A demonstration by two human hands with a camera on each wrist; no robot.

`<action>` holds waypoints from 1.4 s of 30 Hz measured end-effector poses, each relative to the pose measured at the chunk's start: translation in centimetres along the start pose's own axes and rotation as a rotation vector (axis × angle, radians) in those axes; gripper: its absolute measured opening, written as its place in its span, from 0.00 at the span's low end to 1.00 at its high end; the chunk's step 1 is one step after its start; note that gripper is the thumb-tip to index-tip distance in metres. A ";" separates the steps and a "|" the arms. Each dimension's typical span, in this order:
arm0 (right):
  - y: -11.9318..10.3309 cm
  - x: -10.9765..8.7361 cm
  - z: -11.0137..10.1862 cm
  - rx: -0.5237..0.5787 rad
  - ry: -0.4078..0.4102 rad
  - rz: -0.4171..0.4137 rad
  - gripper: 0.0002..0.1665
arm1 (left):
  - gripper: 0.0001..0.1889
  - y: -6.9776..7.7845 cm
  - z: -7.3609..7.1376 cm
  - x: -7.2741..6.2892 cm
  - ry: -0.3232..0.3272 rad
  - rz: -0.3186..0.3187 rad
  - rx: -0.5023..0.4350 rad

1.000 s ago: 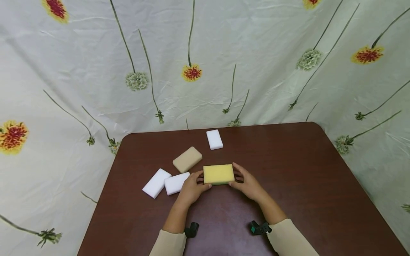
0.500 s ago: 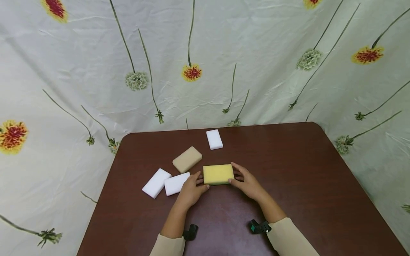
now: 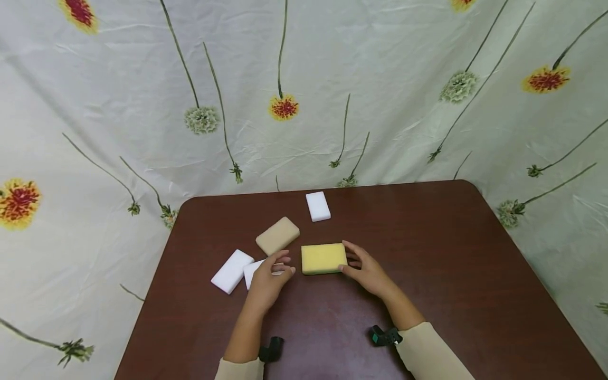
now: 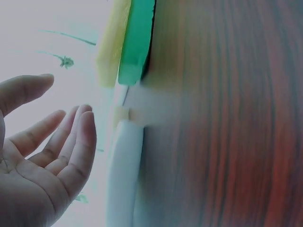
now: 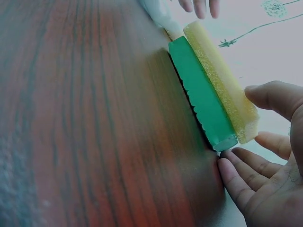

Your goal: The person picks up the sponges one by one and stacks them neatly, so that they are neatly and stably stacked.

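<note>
At the far left I see a white block (image 3: pixel 232 271) lying on the brown table (image 3: pixel 465 264), and just beside it a second white block (image 3: pixel 253 269), partly hidden by the left hand (image 3: pixel 267 279). This hand hangs over it with fingers loosely spread, holding nothing, apart from the sponge. Just beyond the fingers lies a beige block (image 3: pixel 277 236), and farther, near the back edge, a third white block (image 3: pixel 318 206). Right of these is the yellow sponge (image 3: pixel 324 258), flat upon a green layer (image 5: pixel 201 92); whether both are one piece, I cannot tell. The right hand (image 3: pixel 367 270) holds its right end, thumb at the near corner and fingers bent around; how strongly it presses, I cannot judge. I take the present step to be steadying this pair. To do it well, I would use a light thumb, because the sponge probably dents easily, and let the fingers touch both layers together, so the upper does not slide. The left hand should move high enough not to push the second white block.
</note>
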State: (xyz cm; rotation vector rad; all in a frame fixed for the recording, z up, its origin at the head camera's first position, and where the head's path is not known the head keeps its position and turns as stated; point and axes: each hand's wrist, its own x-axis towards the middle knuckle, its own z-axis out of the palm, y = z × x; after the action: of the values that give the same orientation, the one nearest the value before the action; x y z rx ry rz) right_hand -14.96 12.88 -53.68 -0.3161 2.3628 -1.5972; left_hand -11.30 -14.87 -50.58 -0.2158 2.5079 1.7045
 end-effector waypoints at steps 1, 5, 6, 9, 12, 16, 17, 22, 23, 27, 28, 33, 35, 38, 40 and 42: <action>0.0 0.0 0.0 0.002 0.000 0.000 0.44 | 0.28 0.0 -0.2 0.0 0.018 0.000 0.002; 0.0 -0.1 -0.1 0.006 0.002 -0.002 0.44 | 0.26 -0.2 -0.8 0.1 0.086 0.002 0.030; 0.0 -0.1 -0.1 0.009 0.001 0.002 0.44 | 0.26 -0.3 -1.0 0.1 0.100 0.001 0.035; -0.1 -0.1 -0.1 0.006 -0.002 0.000 0.44 | 0.26 -0.5 -1.5 0.0 0.126 0.001 0.035; -0.1 -0.1 -0.2 0.011 -0.002 0.003 0.44 | 0.28 -0.6 -2.0 -0.1 0.148 0.010 0.017; -0.1 -0.1 -0.1 0.015 0.000 0.002 0.44 | 0.29 -0.7 -2.7 -0.2 0.174 0.015 0.011; -0.1 -0.1 -0.1 0.016 0.001 0.003 0.44 | 0.29 -0.8 -2.9 -0.3 0.180 0.013 0.017; -0.2 -0.1 0.0 0.019 0.000 0.006 0.43 | 0.30 -1.4 -3.9 -0.2 0.199 0.006 0.076; -0.2 -0.1 -0.1 0.018 0.000 0.007 0.43 | 0.30 -1.6 -4.0 -0.1 0.199 0.007 0.086; -0.2 0.0 0.0 0.018 -0.002 0.013 0.43 | 0.32 -2.0 -4.5 -0.2 0.204 0.018 0.115; -0.2 0.0 0.0 0.014 -0.003 0.009 0.43 | 0.32 -2.1 -4.6 -0.3 0.209 0.021 0.119; -0.3 0.0 0.0 0.017 -0.010 0.013 0.43 | 0.31 -2.5 -5.4 -0.7 0.237 0.012 0.141; -0.2 0.0 0.0 0.019 -0.010 0.017 0.43 | 0.31 -2.7 -5.6 -1.0 0.237 0.000 0.165; -0.2 0.0 0.0 0.013 -0.010 0.006 0.43 | 0.31 -3.0 -6.0 -1.3 0.232 -0.013 0.208; -0.2 0.0 0.0 0.012 -0.009 0.006 0.43 | 0.32 -3.2 -6.1 -1.4 0.228 -0.018 0.236; -0.2 0.0 0.0 0.013 -0.011 0.009 0.43 | 0.33 -3.3 -6.3 -1.6 0.226 -0.016 0.258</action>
State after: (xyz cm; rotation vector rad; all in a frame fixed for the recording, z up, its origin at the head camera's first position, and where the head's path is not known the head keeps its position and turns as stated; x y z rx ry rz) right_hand -14.92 12.81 -53.50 -0.3110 2.3417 -1.6016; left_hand -9.16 -21.87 -51.05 -0.4253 2.8457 1.4007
